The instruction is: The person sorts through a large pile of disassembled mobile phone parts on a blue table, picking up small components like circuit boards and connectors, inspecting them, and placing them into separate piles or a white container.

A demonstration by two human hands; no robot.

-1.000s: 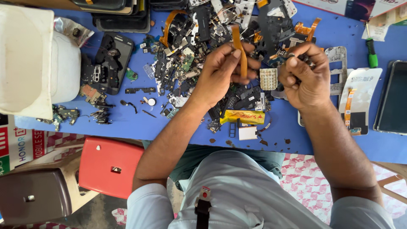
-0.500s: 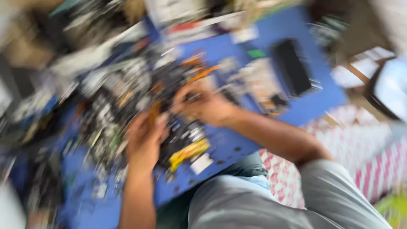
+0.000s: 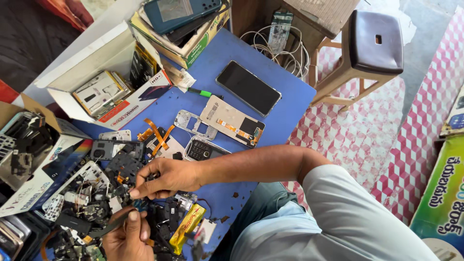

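Note:
My right hand point(image 3: 166, 178) reaches in from the right over a heap of dismantled phone parts point(image 3: 92, 205) on the blue table point(image 3: 270, 121). Its fingertips pinch a small dark part point(image 3: 137, 194) at the heap's edge. Just below it, my left hand point(image 3: 126, 238) comes up from the bottom edge, thumb pressed on a dark flat strip point(image 3: 112, 223). The two hands are almost touching. A yellow battery point(image 3: 187, 226) lies to the right of my left hand.
A keypad phone point(image 3: 203, 150), orange flex cables point(image 3: 157, 133), a phone back panel point(image 3: 232, 121), a black smartphone point(image 3: 248, 88) and a green marker point(image 3: 200, 93) lie beyond my forearm. Open boxes of parts point(image 3: 96, 92) stand at the left. A stool point(image 3: 372, 43) stands past the table's corner.
The camera has swung to the right, so the table now runs diagonally. The orange strip has left my left hand, which now holds a dark strip; both hands are lower in the heap.

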